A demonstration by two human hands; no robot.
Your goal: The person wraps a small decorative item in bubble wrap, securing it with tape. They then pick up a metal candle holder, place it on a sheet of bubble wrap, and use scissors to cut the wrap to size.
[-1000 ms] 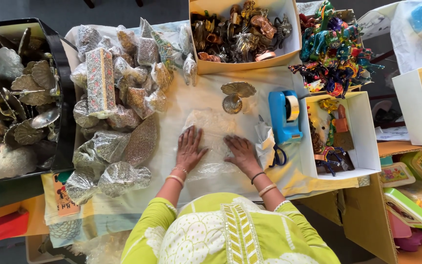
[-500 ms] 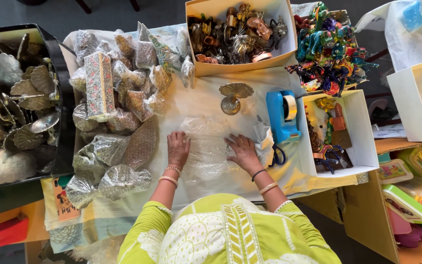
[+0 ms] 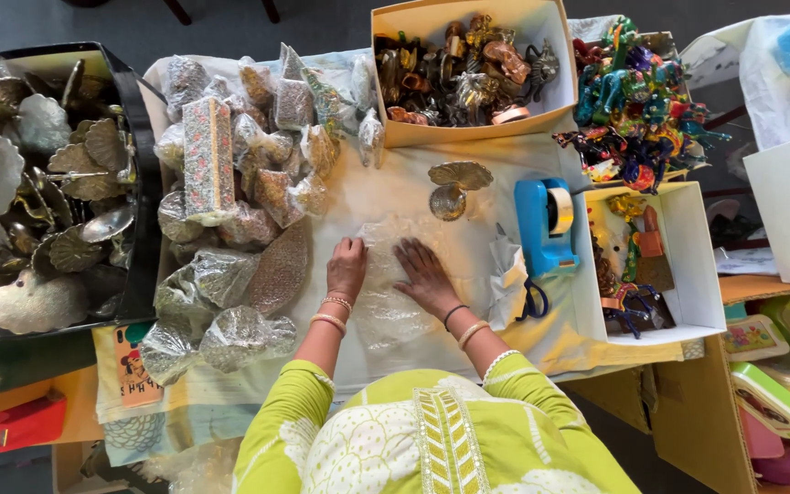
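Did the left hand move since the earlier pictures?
Yes. The left hand slid along the clear wrap toward the right hand, nearer the line below the metal shell dish.

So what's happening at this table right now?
A person in a green top presses both hands flat on a clear bubble wrap sheet spread on the table: left hand, right hand. A small brass ornament sits just beyond the sheet. Wrapped items are piled to the left, and a blue tape dispenser stands to the right.
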